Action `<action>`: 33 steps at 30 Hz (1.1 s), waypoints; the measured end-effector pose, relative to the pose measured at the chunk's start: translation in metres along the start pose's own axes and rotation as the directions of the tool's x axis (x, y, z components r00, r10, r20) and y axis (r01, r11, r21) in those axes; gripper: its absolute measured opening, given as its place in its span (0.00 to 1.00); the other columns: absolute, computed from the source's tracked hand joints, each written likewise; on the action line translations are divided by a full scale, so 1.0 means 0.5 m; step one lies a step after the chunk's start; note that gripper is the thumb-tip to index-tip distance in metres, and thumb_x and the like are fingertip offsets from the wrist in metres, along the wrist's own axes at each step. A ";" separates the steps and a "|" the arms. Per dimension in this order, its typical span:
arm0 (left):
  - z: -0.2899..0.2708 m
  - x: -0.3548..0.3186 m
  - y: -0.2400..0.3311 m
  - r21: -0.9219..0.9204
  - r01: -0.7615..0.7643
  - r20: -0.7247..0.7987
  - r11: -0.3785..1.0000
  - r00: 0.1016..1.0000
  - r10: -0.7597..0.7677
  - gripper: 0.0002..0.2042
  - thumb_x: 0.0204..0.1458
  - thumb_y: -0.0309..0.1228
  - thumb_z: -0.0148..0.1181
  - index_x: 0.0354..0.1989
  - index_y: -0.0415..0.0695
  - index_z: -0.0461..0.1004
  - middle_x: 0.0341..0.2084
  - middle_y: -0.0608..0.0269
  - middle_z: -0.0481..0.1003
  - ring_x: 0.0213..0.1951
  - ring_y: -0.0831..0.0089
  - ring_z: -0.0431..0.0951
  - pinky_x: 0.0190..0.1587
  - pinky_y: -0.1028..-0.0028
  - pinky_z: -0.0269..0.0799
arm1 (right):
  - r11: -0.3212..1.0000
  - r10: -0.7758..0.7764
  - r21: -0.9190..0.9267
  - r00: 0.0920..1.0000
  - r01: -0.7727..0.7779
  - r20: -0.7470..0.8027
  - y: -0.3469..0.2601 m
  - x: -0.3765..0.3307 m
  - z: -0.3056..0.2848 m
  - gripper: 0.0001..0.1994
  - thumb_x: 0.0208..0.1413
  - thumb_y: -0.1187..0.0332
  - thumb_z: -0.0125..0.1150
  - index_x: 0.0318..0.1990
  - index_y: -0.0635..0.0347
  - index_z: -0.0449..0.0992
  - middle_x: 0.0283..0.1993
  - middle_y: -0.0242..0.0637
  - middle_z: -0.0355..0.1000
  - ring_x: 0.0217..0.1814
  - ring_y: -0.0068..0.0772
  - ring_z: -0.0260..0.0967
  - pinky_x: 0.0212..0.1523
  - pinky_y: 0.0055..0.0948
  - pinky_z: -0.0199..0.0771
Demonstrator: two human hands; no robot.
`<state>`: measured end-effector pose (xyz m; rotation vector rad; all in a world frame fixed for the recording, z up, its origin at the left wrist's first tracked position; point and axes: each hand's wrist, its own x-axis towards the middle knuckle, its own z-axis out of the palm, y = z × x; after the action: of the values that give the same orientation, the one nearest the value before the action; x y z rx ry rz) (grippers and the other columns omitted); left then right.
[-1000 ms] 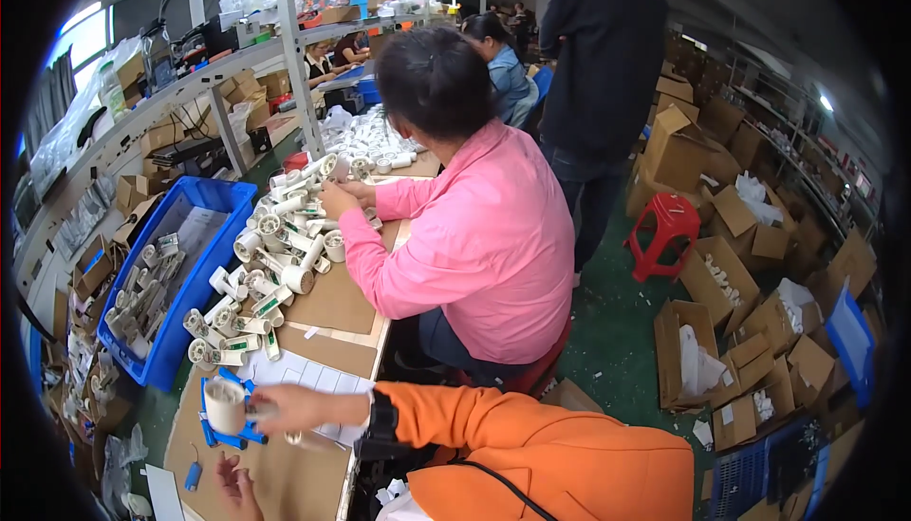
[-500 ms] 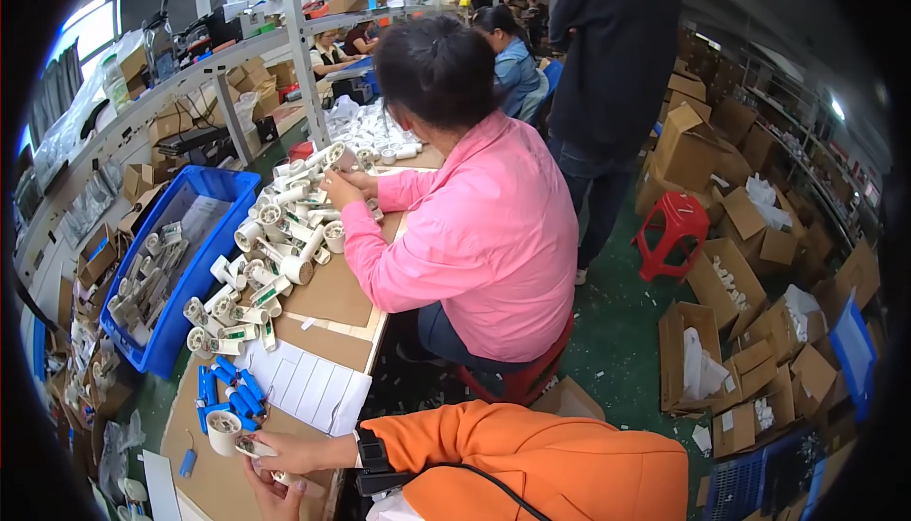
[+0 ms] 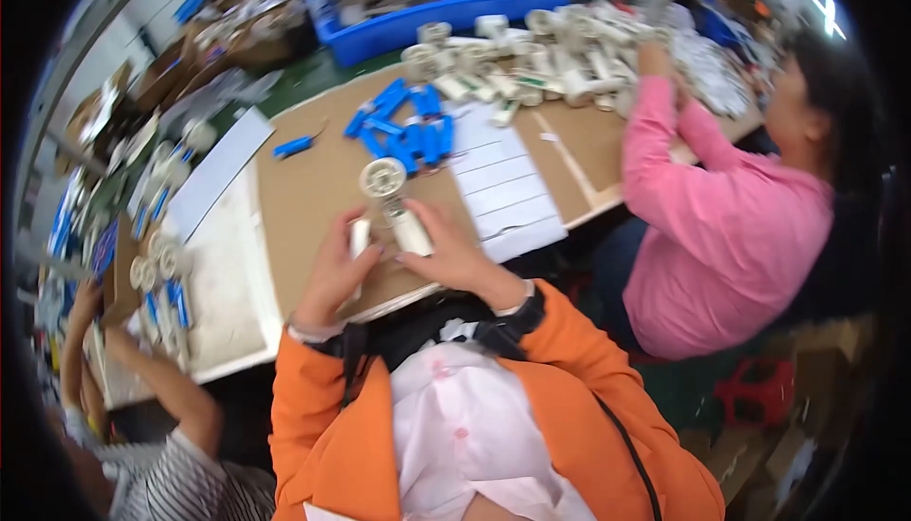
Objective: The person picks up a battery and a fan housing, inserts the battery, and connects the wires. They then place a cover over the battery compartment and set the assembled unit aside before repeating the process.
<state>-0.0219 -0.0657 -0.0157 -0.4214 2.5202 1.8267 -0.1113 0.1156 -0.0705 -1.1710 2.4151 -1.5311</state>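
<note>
My right hand [image 3: 454,253] is closed around the handle of a white handheld device [image 3: 410,232]. Its round, open-faced head points away from me over the cardboard-topped table. In my left hand [image 3: 332,263] there is a slim white plastic piece [image 3: 360,236], pinched between thumb and fingers; it looks like a handle cover. Both hands are close together, just above the near edge of the table. Beyond the device lies a pile of blue cylindrical batteries [image 3: 403,130]. One loose blue battery [image 3: 292,147] with a wire lies to the left.
A lined white paper sheet [image 3: 508,184] lies right of the batteries. Behind are many white devices [image 3: 531,65] and a blue bin [image 3: 436,16]. A person in pink [image 3: 726,227] works at right; another person's arms [image 3: 161,379] reach in at left, near more devices [image 3: 166,279].
My view has swung left and down, so both my hands and the table front now show. The white device and the slim piece are now held apart, one in each hand.
</note>
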 end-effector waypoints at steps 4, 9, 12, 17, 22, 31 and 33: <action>0.002 -0.003 -0.050 -0.255 -0.064 -0.049 0.965 0.997 0.053 0.25 0.55 0.27 0.60 0.61 0.39 0.60 0.40 0.60 0.77 0.39 0.75 0.76 0.44 0.75 0.71 | 0.997 -0.034 -0.067 0.995 0.040 0.089 -0.045 -0.009 -0.026 0.38 0.46 0.60 0.71 0.64 0.60 0.60 0.58 0.50 0.61 0.60 0.51 0.63 0.58 0.41 0.66; 0.002 0.004 -0.051 -0.051 -0.149 -0.087 0.988 0.986 0.144 0.20 0.59 0.25 0.55 0.59 0.38 0.63 0.42 0.60 0.75 0.40 0.76 0.75 0.44 0.77 0.72 | 0.961 0.028 -0.276 0.990 0.010 0.137 -0.069 -0.008 -0.048 0.36 0.46 0.56 0.71 0.62 0.58 0.64 0.56 0.43 0.65 0.52 0.46 0.70 0.49 0.38 0.72; -0.002 0.002 -0.042 0.129 -0.073 -0.140 0.989 0.986 0.091 0.19 0.58 0.24 0.56 0.58 0.37 0.64 0.44 0.58 0.75 0.42 0.74 0.76 0.46 0.76 0.72 | 0.954 0.031 -0.300 0.989 0.015 0.148 -0.067 -0.009 -0.054 0.35 0.46 0.54 0.72 0.60 0.58 0.66 0.54 0.41 0.67 0.48 0.43 0.73 0.45 0.36 0.74; -0.003 -0.003 -0.055 0.288 -0.237 -0.170 0.928 0.941 0.293 0.19 0.53 0.27 0.60 0.53 0.37 0.69 0.44 0.50 0.75 0.45 0.58 0.76 0.50 0.67 0.71 | 0.959 0.041 -0.284 0.988 0.004 0.150 -0.065 -0.005 -0.079 0.33 0.45 0.54 0.73 0.57 0.58 0.69 0.51 0.39 0.70 0.41 0.38 0.75 0.41 0.34 0.75; 0.018 -0.017 -0.013 0.445 -0.323 -0.138 0.835 0.896 0.421 0.19 0.49 0.29 0.64 0.50 0.38 0.71 0.44 0.49 0.74 0.47 0.53 0.74 0.52 0.62 0.69 | 0.949 0.025 -0.315 0.986 0.029 0.166 -0.064 0.008 -0.093 0.30 0.46 0.55 0.72 0.55 0.58 0.71 0.49 0.38 0.71 0.38 0.35 0.76 0.39 0.32 0.75; 0.017 -0.006 -0.006 0.532 -0.342 -0.046 0.775 0.902 0.429 0.22 0.45 0.32 0.69 0.49 0.41 0.71 0.43 0.51 0.74 0.47 0.52 0.73 0.51 0.62 0.69 | 0.903 0.013 -0.429 0.993 0.038 0.116 -0.008 0.062 -0.153 0.26 0.50 0.56 0.68 0.54 0.56 0.71 0.48 0.40 0.72 0.37 0.38 0.76 0.37 0.34 0.75; 0.018 -0.007 -0.003 0.520 -0.352 -0.025 0.778 0.904 0.427 0.23 0.44 0.33 0.70 0.49 0.41 0.72 0.44 0.51 0.74 0.48 0.52 0.73 0.52 0.62 0.69 | 0.870 0.016 -0.492 0.998 0.019 0.067 -0.003 0.084 -0.175 0.24 0.51 0.57 0.66 0.54 0.55 0.72 0.48 0.41 0.72 0.39 0.40 0.76 0.38 0.36 0.75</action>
<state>-0.0198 -0.0568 -0.0196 -0.0041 3.2332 1.1357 -0.1769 0.1551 -0.0110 -1.2623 2.8473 -0.8629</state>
